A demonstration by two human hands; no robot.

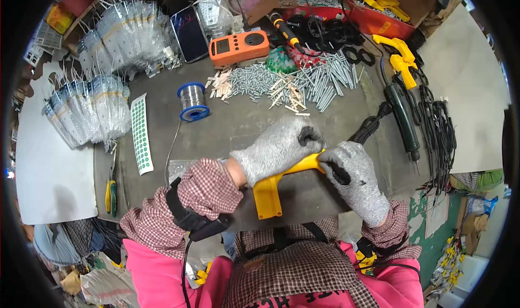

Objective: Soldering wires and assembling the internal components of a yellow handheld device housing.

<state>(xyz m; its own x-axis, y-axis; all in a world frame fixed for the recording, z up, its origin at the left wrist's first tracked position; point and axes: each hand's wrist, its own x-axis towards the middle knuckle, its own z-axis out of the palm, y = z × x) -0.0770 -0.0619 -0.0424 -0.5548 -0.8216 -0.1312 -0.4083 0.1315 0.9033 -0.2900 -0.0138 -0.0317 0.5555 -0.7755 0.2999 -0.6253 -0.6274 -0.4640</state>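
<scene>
A yellow plastic tool housing [268,197], bent like a pistol handle, lies close to the table's near edge. My left hand [279,148], in a grey knit glove with dark fingertips, reaches across its upper part. The left fingers are curled into a pinch near the housing's right end; whatever is between them is hidden. My right hand [357,178], gloved the same way, has its fingers closed at that right end, against the yellow plastic. Just behind the right hand is a bundled black power cord [368,126].
Beyond my hands are piled screws [330,80], a solder spool [193,101] and an orange multimeter [238,47]. A green electric screwdriver [402,118] and black cords [436,134] occupy the right. Bagged metal parts [89,110], a sticker sheet [141,134] and pliers [111,194] lie left.
</scene>
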